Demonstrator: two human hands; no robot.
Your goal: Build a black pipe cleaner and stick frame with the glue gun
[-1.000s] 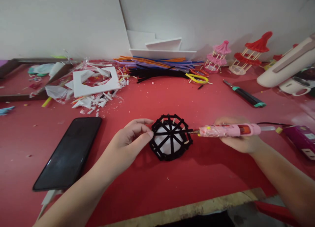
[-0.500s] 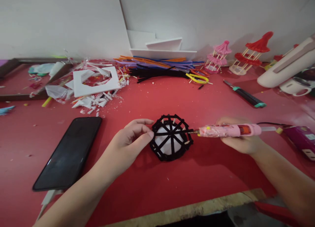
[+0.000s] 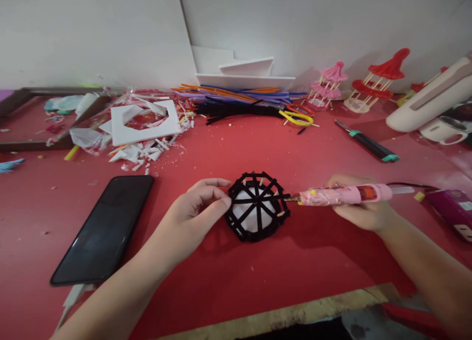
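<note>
A round black pipe-cleaner frame (image 3: 259,217) with spokes crossing at its centre stands on the red table. Its white base shows between the spokes, and short pale sticks show near the rim. At its left edge, my left hand (image 3: 202,207) pinches the rim between thumb and fingers. My right hand (image 3: 357,210) is wrapped round a pink glue gun (image 3: 332,196). The gun lies level, its metal nozzle pointing left and touching, or almost touching, the right end of a spoke. A glue stick (image 3: 402,189) pokes out of the gun's back end.
A black phone (image 3: 105,229) lies at left. Behind are foam scraps (image 3: 145,155), a cut-out white foam board (image 3: 120,126), pipe cleaners (image 3: 236,97) and yellow-handled scissors (image 3: 297,118). A black-and-green tool (image 3: 374,146), small red model (image 3: 387,72) and white mug (image 3: 444,130) stand at right.
Almost nothing differs. Both hands, the glue gun and the black frame hold their places; the whole view has shifted very slightly.
</note>
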